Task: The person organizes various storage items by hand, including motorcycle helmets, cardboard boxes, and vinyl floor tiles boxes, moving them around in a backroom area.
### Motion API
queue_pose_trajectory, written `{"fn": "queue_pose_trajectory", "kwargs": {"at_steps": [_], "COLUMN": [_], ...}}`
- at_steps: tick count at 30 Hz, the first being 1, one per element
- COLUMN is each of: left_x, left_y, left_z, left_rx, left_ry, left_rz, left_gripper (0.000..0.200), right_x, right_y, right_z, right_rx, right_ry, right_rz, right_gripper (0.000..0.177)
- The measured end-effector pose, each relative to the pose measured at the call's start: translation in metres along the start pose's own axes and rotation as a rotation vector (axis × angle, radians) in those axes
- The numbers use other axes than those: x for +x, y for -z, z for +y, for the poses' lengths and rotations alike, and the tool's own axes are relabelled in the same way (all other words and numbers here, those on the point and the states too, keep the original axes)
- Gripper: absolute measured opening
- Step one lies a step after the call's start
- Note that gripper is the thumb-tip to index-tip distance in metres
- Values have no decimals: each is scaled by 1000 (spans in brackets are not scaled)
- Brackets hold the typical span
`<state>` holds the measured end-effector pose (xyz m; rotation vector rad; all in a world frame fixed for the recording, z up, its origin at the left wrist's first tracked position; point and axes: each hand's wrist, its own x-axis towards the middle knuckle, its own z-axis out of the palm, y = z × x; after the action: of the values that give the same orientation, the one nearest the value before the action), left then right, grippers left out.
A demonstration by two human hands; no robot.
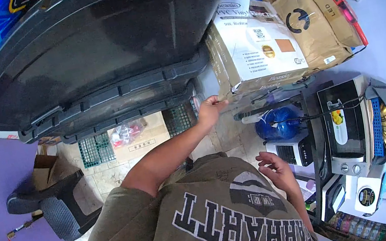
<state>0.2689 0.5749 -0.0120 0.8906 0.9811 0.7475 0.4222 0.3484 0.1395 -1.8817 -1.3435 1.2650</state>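
My left hand (pixel 210 111) reaches up to the lower left corner of a white and brown vinyl floor tile box (pixel 261 41), with its fingers closed on the box's edge. Printed text and a QR code show on the box. Lower and to the right, my right hand (pixel 275 165) is beside my shirt, holding nothing, its fingers loosely curled and apart. A large black plastic bin (pixel 86 51) fills the upper left, next to the box.
Right of the box stand a brown paper package (pixel 307 26) and an LED box (pixel 335 14). A microwave (pixel 343 127) sits on a black rack, near a blue water jug (pixel 279 123). A black chair (pixel 62 217) and green crates (pixel 95 151) are lower left.
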Motion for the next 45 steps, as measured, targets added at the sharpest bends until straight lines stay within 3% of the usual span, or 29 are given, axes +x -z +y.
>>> {"fn": "queue_pose_trajectory", "kwargs": {"at_steps": [3,5,9,12,15,19,21,25,27,28,30,33,37,40,42,45], "left_x": [-7,-11,0,3,3,4,3,0,5,4,0,-1,-14,-32,-35,-2], "left_y": [8,16,42,38,16,16,21,12,-2,-2,-5,14,50,45,25,4], "left_z": [2,-5,-21,6,33,34,33,35,44,42,37,46,58,85,98,73], "left_rx": [185,-72,-63,133,705,702,742,769,1031,1032,1072,1033,872,873,1045,1004], "left_ry": [-97,-121,-299,-413,-456,-387,-685,-738,-477,-482,-672,-534,-523,-589,-748,-855], "left_rz": [-106,-47,-134,-94,-41,-56,-169,-178,-44,-42,99,-90,-178,-194,-206,-152], "left_gripper": [28,36,37,25,24,28,29,32,40,40,38,36,39,39,33,37], "right_x": [-1,-3,-15,-22,-24,-18,-15,-12,-10,-10,-10,-13,-20,-22,-23,-20], "right_y": [1,5,8,6,2,-2,-5,-4,-7,-7,-6,-5,0,-3,-5,-5], "right_z": [-6,-7,6,10,15,13,17,14,17,18,13,7,13,27,28,27], "right_rx": [-15,-31,-1,-3,-18,-38,-48,-38,-47,-60,-55,-45,-62,-53,-28,-18], "right_ry": [-9,2,-22,-27,-42,-59,-58,-24,-22,-30,-31,-48,-50,-71,-61,-57], "right_rz": [9,22,57,72,68,43,51,35,38,34,23,26,77,93,108,109], "right_gripper": [47,47,48,47,46,47,51,51,52,53,54,55,53,52,51,50]}}
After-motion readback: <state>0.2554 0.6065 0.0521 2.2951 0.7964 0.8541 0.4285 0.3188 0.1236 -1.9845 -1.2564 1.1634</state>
